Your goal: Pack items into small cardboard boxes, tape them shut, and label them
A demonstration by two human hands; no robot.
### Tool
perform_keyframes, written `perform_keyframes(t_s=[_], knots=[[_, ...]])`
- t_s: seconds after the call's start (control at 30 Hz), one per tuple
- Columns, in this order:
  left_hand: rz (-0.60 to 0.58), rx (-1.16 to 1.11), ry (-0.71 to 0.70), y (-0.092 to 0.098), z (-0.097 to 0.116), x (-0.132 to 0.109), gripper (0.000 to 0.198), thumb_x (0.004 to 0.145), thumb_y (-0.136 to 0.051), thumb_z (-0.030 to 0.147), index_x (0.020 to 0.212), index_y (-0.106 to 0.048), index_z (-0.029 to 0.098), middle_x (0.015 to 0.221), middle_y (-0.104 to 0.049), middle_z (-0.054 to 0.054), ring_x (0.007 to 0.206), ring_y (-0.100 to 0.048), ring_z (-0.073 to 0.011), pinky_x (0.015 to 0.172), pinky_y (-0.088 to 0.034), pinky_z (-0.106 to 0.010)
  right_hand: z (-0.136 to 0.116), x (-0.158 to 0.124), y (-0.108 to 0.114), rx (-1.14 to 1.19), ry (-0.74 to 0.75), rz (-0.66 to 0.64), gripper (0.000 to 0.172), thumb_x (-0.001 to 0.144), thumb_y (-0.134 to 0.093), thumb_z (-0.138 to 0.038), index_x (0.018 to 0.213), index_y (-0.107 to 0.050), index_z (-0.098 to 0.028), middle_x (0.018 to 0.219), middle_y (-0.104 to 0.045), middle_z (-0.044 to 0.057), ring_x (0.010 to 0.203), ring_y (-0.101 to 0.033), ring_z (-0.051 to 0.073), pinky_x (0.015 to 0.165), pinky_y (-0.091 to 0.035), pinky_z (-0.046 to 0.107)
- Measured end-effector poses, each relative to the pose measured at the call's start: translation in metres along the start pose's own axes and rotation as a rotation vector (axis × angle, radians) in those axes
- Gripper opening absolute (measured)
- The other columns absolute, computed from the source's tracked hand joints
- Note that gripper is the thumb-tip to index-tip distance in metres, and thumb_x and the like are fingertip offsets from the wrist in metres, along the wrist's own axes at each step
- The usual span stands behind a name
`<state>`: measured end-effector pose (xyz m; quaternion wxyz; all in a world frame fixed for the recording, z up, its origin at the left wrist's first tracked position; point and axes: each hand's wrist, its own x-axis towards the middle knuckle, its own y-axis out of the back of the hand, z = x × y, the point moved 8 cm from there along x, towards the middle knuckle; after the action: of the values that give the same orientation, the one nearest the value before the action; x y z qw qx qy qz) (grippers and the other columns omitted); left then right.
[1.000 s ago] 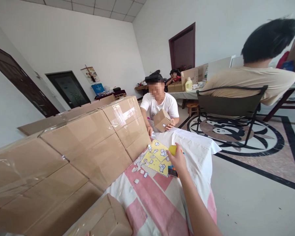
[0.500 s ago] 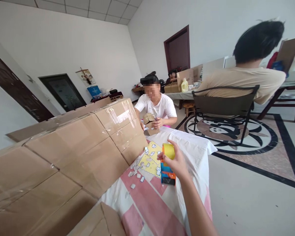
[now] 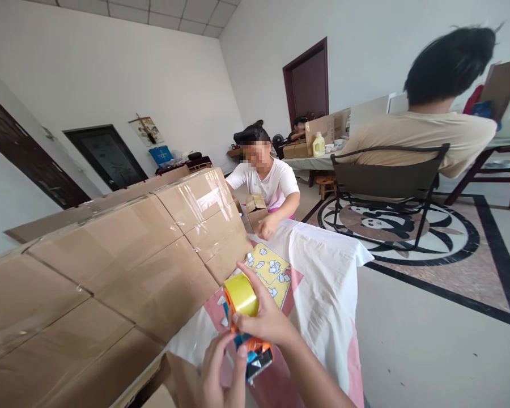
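Observation:
A tape dispenser (image 3: 257,357) with a blue, orange and black head carries a roll of yellowish tape (image 3: 241,296). My right hand (image 3: 266,314) is wrapped around the roll side, thumb toward me. At the head end, my left hand (image 3: 221,362) has its thumb and fingertips closed on the dispenser; whether they also pinch the tape end is hidden. Behind them, a yellow sheet (image 3: 267,263) with small white pieces scattered over it lies on the pink and white cloth (image 3: 318,283).
Taped cardboard boxes (image 3: 123,266) are stacked along my left. An open-flapped box (image 3: 153,391) stands close in front. Across the table, a co-worker's hand (image 3: 268,225) is beside a small carton (image 3: 255,211). Another person sits in a dark chair (image 3: 391,181) at right.
My right hand has brought the tape dispenser left and nearer to me. My left hand has come into view and taken hold of its head. The co-worker's hand has moved from the carton onto the cloth.

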<state>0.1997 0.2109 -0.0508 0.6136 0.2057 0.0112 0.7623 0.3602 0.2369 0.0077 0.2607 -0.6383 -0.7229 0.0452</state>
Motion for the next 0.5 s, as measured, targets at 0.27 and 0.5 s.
perform_keyframes(t_s=[0.27, 0.5], knots=[[-0.098, -0.084, 0.197, -0.028, -0.017, 0.018, 0.063, 0.066, -0.077, 0.066, 0.107, -0.069, 0.02, 0.116, -0.073, -0.013, 0.11, -0.068, -0.0316, 0.089, -0.059, -0.04, 0.009, 0.004, 0.026, -0.175, -0.007, 0.036, 0.087, 0.085, -0.054, -0.025, 0.163, -0.016, -0.029, 0.157, -0.042, 0.006, 0.145, -0.037, 0.026, 0.121, -0.024, 0.047], [-0.034, -0.197, 0.234, -0.02, -0.023, 0.024, 0.064, 0.066, -0.08, 0.064, 0.112, -0.069, 0.021, 0.122, -0.072, -0.012, 0.117, -0.066, -0.0325, 0.09, -0.059, -0.038, 0.018, 0.002, 0.015, -0.202, -0.074, -0.139, 0.079, 0.093, -0.05, -0.029, 0.164, -0.015, -0.029, 0.17, -0.02, 0.003, 0.157, -0.013, 0.022, 0.126, -0.009, 0.043]])
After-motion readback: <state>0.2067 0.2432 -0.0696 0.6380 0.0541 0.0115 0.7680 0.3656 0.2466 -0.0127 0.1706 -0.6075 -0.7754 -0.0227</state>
